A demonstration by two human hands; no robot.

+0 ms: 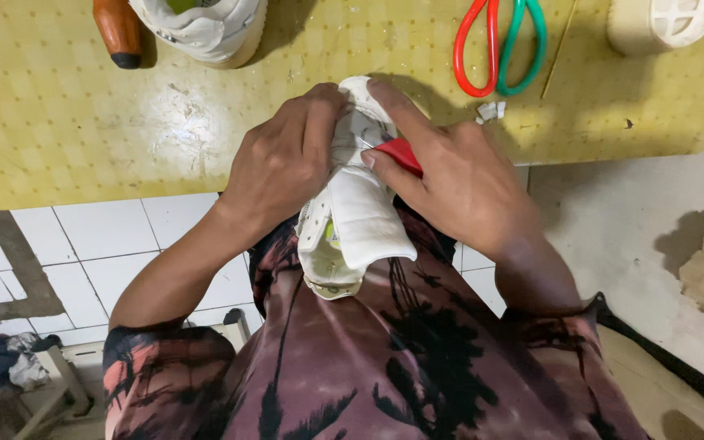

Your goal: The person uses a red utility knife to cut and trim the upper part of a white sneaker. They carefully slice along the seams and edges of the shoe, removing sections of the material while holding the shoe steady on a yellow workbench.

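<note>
two hands hold one white shoe (pixel 358 213) in front of the person's chest, at the near edge of the yellow tabletop (pixel 59 106). the shoe's long axis runs roughly away from the body: toe end up toward the tabletop, heel opening down against the patterned shirt (pixel 385 358). it tilts slightly, toe leaning right of heel.

look of the shoe: white upper, padded tongue folded out toward the camera, a row of small perforations along the left side, a bit of yellow-green lining visible inside the opening, cream edge at the heel end.

left hand (pixel 283 159): fingers curled and pressed around the left side of the shoe near the toe, thumb over the top. right hand (pixel 458 175): index finger stretched along the toe, thumb and other fingers pinching a small red-handled tool (pixel 401 155) whose thin metal tip meets the upper; exact contact point hard to tell.

on the tabletop, well apart from the hands: a second white shoe (pixel 205 24) at top left with a brown wooden handle (pixel 118 31) just beside it, red and green scissors (pixel 499 45) at top centre, a cream shoe sole (pixel 662 23) at top right. white floor tiles (pixel 107 244) below the tabletop edge.
</note>
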